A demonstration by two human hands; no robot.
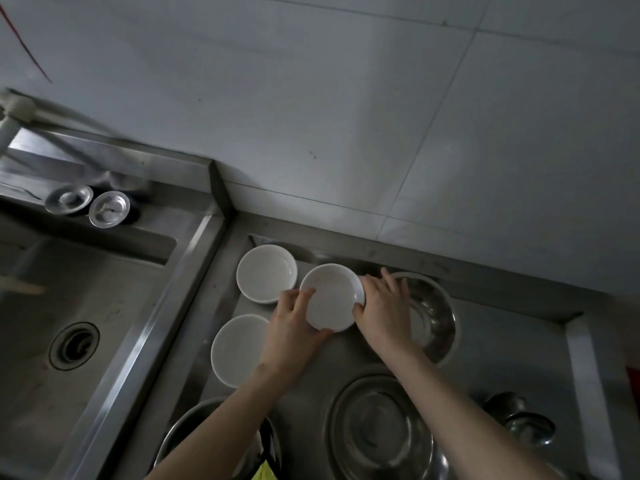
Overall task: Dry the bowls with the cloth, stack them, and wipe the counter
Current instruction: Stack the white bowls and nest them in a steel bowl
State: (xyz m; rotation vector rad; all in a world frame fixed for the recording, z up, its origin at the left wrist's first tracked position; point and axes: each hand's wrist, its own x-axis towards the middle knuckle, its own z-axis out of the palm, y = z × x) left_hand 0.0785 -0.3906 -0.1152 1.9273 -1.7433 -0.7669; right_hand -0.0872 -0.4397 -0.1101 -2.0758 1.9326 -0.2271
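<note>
A white bowl point(331, 296) is held between both hands above the steel counter point(491, 344). My left hand point(294, 327) grips its left rim, thumb over the edge. My right hand point(382, 306) grips its right rim, fingers curled round the side. Two more white bowls stand to the left: one at the back point(266, 273), one nearer me point(239, 348) and partly hidden by my left forearm. A scrap of yellow cloth point(264, 472) shows at the bottom edge.
Steel bowls surround the hands: one behind my right hand point(433, 313), a large one in front point(377, 431), one at the lower left point(194, 431), a small one at the right point(526, 424). A sink point(76, 306) lies left, with two metal lids point(88, 204) on its ledge.
</note>
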